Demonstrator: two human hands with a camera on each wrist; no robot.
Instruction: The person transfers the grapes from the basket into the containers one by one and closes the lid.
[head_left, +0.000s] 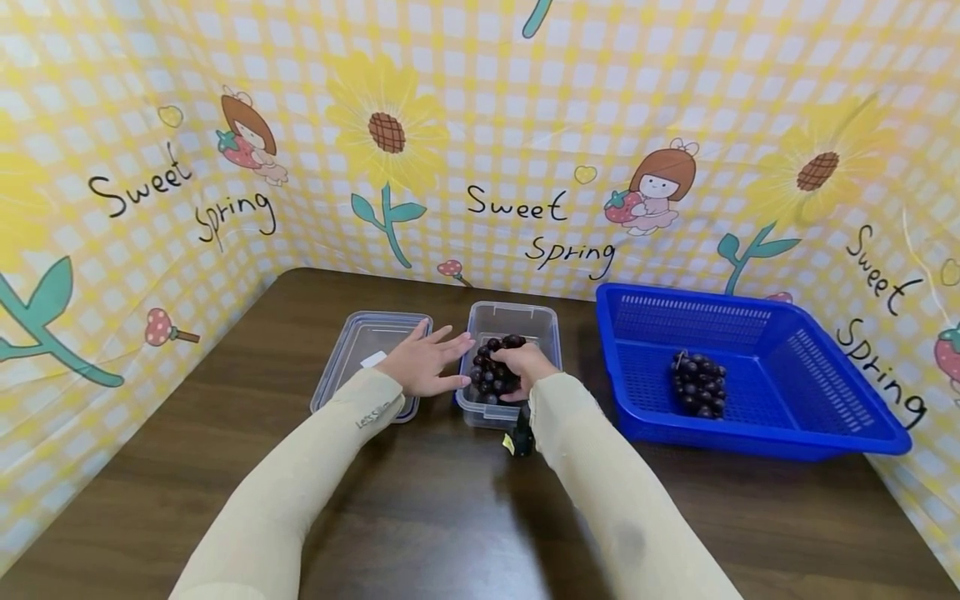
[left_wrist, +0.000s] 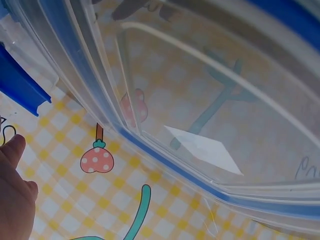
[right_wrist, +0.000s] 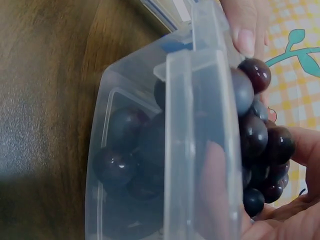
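A bunch of dark grapes (head_left: 491, 375) sits in a clear plastic container (head_left: 513, 315), heaped above its rim in the right wrist view. My right hand (head_left: 522, 368) reaches into the container and grips the bunch at its right side, one finger showing through the wall (right_wrist: 215, 180). Spread and fairly straight, the fingers of my left hand (head_left: 426, 364) touch the container's left rim. Beneath that hand lies a clear lid (head_left: 341, 354) with a blue seal and a white label (left_wrist: 205, 150).
On the right stands a blue plastic basket (head_left: 780, 333) holding another bunch of dark grapes (head_left: 699, 385). A small black object with a yellow tag (head_left: 519, 440) shows by my right wrist. Patterned cloth (head_left: 480, 150) lines the back and sides of the brown table (head_left: 420, 517).
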